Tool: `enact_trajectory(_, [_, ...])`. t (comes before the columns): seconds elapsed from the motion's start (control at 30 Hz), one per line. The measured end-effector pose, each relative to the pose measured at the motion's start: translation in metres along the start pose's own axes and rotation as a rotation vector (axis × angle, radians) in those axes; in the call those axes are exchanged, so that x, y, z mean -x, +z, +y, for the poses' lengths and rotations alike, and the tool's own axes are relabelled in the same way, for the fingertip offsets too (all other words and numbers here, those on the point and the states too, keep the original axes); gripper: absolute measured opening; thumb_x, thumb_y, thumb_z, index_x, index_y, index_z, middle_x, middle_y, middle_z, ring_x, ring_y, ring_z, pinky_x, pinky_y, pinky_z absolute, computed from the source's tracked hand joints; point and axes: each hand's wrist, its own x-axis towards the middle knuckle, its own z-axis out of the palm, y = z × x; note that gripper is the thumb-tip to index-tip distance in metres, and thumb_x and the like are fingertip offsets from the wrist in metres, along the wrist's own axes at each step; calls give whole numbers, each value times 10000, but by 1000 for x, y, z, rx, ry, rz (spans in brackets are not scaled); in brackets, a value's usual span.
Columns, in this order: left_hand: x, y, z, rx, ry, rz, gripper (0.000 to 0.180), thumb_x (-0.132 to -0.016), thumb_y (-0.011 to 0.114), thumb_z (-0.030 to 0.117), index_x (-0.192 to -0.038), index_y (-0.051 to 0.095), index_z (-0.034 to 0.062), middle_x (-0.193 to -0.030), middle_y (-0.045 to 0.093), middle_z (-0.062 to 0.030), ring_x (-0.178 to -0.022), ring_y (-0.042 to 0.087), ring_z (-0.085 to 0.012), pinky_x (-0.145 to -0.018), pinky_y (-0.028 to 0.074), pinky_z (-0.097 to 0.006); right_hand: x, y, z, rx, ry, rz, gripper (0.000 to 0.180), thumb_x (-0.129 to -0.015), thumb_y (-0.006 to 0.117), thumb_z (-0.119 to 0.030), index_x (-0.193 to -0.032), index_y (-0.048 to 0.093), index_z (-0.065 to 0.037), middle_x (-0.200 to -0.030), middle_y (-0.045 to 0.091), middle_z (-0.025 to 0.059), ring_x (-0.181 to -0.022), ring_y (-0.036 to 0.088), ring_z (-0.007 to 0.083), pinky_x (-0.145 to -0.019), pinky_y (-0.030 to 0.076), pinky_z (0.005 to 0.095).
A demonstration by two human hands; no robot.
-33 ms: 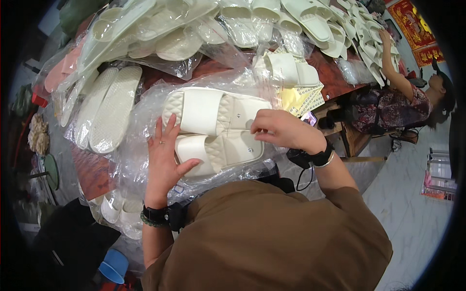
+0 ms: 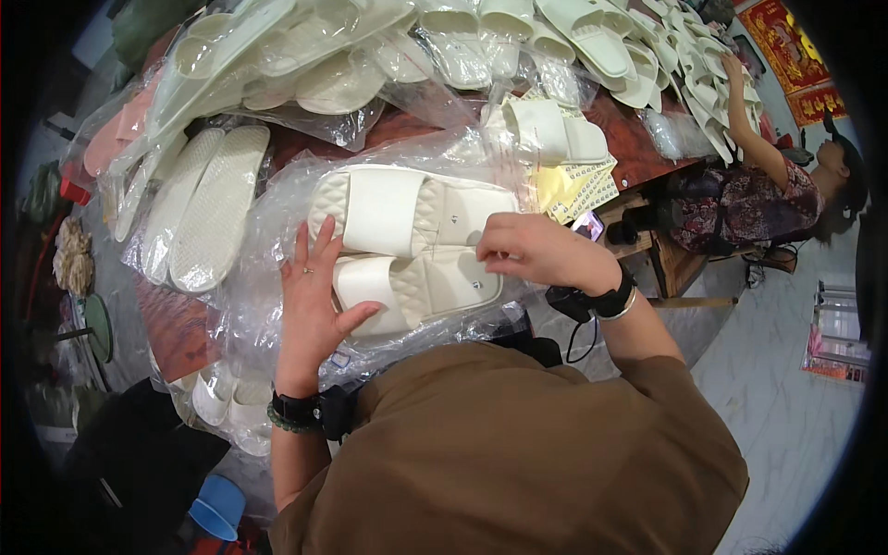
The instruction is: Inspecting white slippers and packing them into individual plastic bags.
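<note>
Head view: pair of cream slide sandals (image 2: 407, 245) lying side by side on a crumpled clear plastic bag (image 2: 268, 277), mid-bench, right in front of the person. Left hand (image 2: 314, 296) flat with fingers spread, palm on the bag, thumb pressing the strap end of the nearer sandal. Right hand (image 2: 541, 252) curled over the heel end of the pair, fingertips bunched together at the far sandal's edge; whether it pinches anything, can't tell. Bench (image 2: 638, 139) red-brown, bare only in small patches near its right edge. Left of the pair: two pale insoles (image 2: 199, 208) in plastic, just beside the bag. Far side: heaps of bagged cream sandals (image 2: 370, 55), packed tight. Another white sandal pair (image 2: 550, 129) sits just beyond the right hand, yellow sheet (image 2: 578, 190) next to it. Open room is only the tiled floor (image 2: 786, 398) to the right. A second person (image 2: 758, 185) works at the bench's far right end, well apart.
</note>
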Motion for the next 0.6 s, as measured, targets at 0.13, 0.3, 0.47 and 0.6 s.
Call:
enact_trajectory(0.13, [-2,-1,2,13,-7,-7,1037,-747,555,835,-1469,455,98,-1602,360,-127,-1519,172,-423,-1139,127,-705,3,12,-3,-30,-50,-36,161,-863,734,-129,-950,627,-46,-906,593,110,-822,624,333,-718,502,409])
enact_trajectory(0.3, [1,1,-2,4,19,10,1040,-752,537,849,-1467,455,98,-1601,362,-126,-1519,174,-422,-1133,133,-710,5,19,-15,78,25,20,202,-846,756,-172,-889,607,-42,-871,592,100,-799,622,326,-699,500,408])
enact_trajectory(0.47, [1,0,-1,-68,49,13,992,-733,673,730,-1445,466,72,-1606,358,-108,-1512,210,-405,-1103,236,-692,10,32,-27,184,159,62,216,-827,771,-195,-851,615,-47,-831,592,98,-775,622,313,-686,505,405])
enact_trajectory(0.6, [1,2,-2,-10,18,5,1038,-759,527,849,-1464,455,91,-1603,360,-122,-1518,182,-419,-1129,138,-716,13,44,-28,165,184,169,184,-824,763,-164,-834,621,-47,-813,595,104,-753,624,306,-671,509,407])
